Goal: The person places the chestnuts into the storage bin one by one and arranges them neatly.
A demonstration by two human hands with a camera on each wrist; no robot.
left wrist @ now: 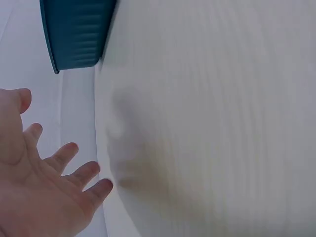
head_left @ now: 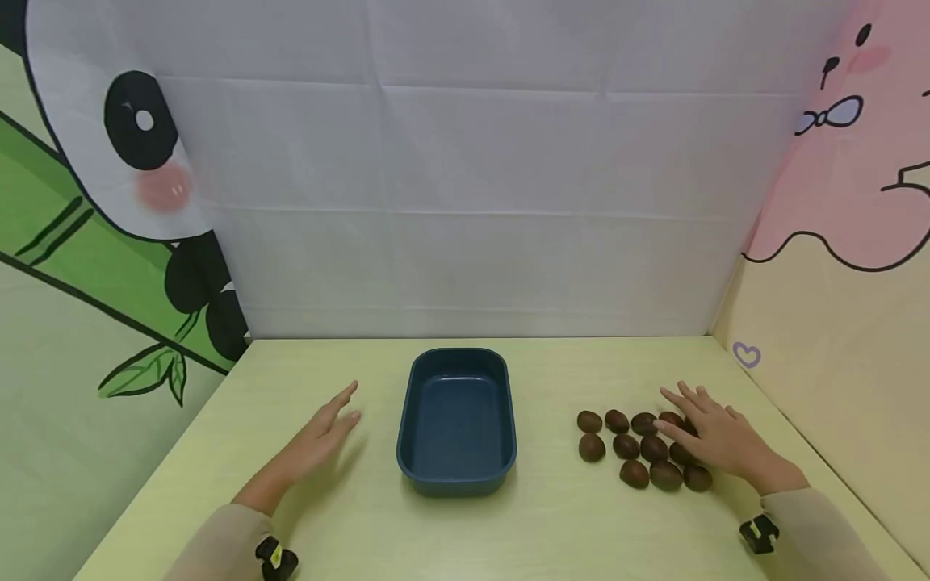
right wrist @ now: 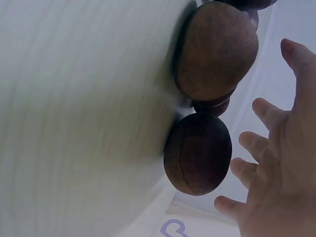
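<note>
Several brown chestnuts (head_left: 634, 474) lie in loose rows on the right side of the table, and two show close up in the right wrist view, one chestnut (right wrist: 197, 153) with a line down its shell. Over the far right of the group hovers my right hand (head_left: 715, 436), fingers spread, holding nothing and hiding some chestnuts. A dark blue rectangular tub (head_left: 456, 428) stands mid-table with only its bare inside showing. To its left, apart from it, my left hand (head_left: 316, 442) is held above the table with straight fingers and nothing in it.
The pale yellow table (head_left: 538, 532) meets a white cloth screen (head_left: 479, 194) at its back edge. Printed cartoon walls flank it, a green and white panel (head_left: 109, 307) at left and a pink and cream panel (head_left: 835, 339) at right. Each wrist wears a small black device.
</note>
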